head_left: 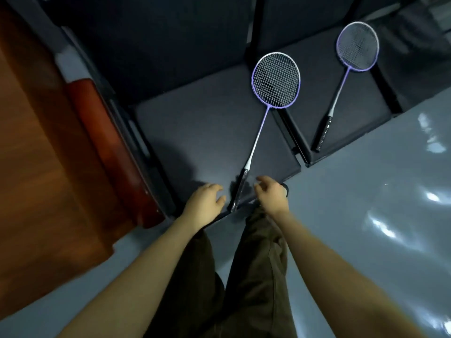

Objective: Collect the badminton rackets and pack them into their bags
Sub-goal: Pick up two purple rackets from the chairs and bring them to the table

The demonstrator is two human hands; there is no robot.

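Note:
Two purple-and-white badminton rackets lie on dark padded seats. The near racket (262,128) has its head up by the seat's back and its black grip pointing down over the front edge. The far racket (341,81) rests on the seat to the right. My left hand (203,203) hovers just left of the near racket's grip, fingers apart, holding nothing. My right hand (272,195) hovers just right of the same grip, fingers loosely curled and empty. Neither hand touches the grip. No racket bag is in view.
The near seat (195,132) and the far seat (353,123) are split by a black gap. A reddish wooden bench or ledge (73,154) runs along the left. Glossy grey floor (366,215) spreads to the right. My legs in dark trousers stand below the seat edge.

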